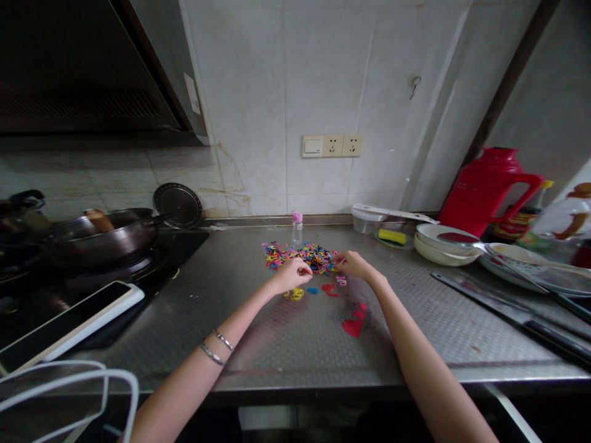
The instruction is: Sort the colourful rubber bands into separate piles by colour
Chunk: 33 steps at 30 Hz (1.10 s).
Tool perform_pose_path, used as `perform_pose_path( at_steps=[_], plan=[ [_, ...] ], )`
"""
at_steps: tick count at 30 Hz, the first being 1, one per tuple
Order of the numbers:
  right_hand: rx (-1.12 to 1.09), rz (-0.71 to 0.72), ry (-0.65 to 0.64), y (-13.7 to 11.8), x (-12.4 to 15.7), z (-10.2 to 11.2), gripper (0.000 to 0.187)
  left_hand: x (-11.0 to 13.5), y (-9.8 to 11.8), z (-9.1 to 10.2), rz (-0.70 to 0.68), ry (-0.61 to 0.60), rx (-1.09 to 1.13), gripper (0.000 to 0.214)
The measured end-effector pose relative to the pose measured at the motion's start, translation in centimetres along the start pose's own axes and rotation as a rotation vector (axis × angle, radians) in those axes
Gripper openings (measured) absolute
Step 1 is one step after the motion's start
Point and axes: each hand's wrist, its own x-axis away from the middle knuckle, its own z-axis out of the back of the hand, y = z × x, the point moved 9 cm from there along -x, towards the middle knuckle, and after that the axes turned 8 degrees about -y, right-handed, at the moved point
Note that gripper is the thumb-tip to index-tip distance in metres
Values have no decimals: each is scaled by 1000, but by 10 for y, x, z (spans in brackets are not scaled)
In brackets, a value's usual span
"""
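Observation:
A heap of small multicoloured elastic bands [314,253] lies on the metal counter. Over its near edge is my left hand [290,277], fingers curled with the tips close together; whatever they pinch is too small to make out. My right hand [353,264] pinches at the heap's right edge, and what sits between its fingertips is unclear. In front of the heap lie small sorted groups: yellow bands [294,294], blue bands [313,290], red bands [329,288] and pink bands [341,280]. A clear bag with red print [354,321] rests nearer me.
Behind the heap stands a small clear bottle with a pink cap [297,229]. Bowls [446,252], a plastic tub [367,221], a knife [517,307] and a red thermos [484,191] are at right. A pan [106,237] and a white-edged device [69,323] occupy the left.

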Motion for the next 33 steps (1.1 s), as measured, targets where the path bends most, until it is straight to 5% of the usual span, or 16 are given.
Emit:
perform_pose_path(
  at_steps=[10,25,33],
  plan=[
    [-17,77,-26,-2,-5,-11,23,0,-48,25,146,135,169,16],
    [-40,91,211,-9,5,18,23,10,-97,47,257,233,179,21],
    [-66,62,218,-10,9,21,27,17,-124,50,317,262,194,21]
  ],
)
